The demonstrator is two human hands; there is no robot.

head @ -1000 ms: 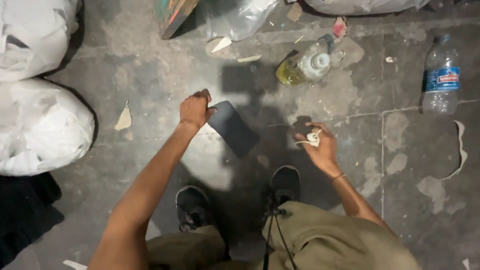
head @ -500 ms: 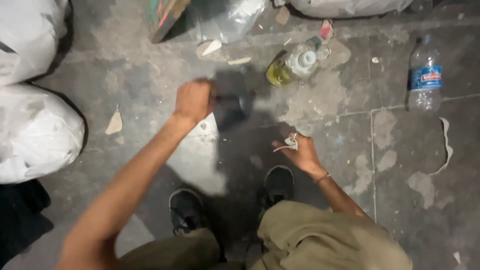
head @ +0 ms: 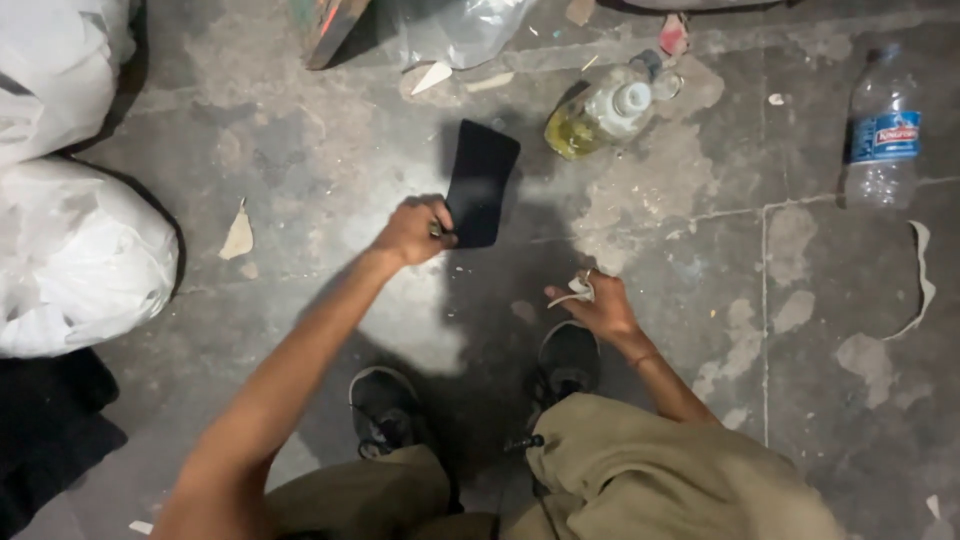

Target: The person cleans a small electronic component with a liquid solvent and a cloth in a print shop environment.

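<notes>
Head view—stained concrete floor (head: pixel 300 150): left hand (head: pixel 412 232) grips a black flap (head: pixel 480 182), right hand (head: pixel 598 305) pinches white scrap (head: pixel 578 291).

Black flat piece (head: pixel 481 182), plain and matte, pinched by the left hand (head: pixel 412 232). Right hand (head: pixel 598 306) grips a small white scrap (head: pixel 578 290). The floor (head: pixel 330 150) is grey, blotched with paler worn patches and a whitish smear. Pale tan paper bits (head: pixel 238 238) dot it. Clear bottle (head: pixel 598 115) lying down, yellow liquid inside, white cap. Another clear bottle (head: pixel 882 130) wears a blue label with a red band. White sacks (head: pixel 75 255) on one side, black cloth (head: pixel 50 430) below them. Olive-khaki trousers (head: pixel 660 480), black shoes (head: pixel 570 358) with grey edging.
</notes>
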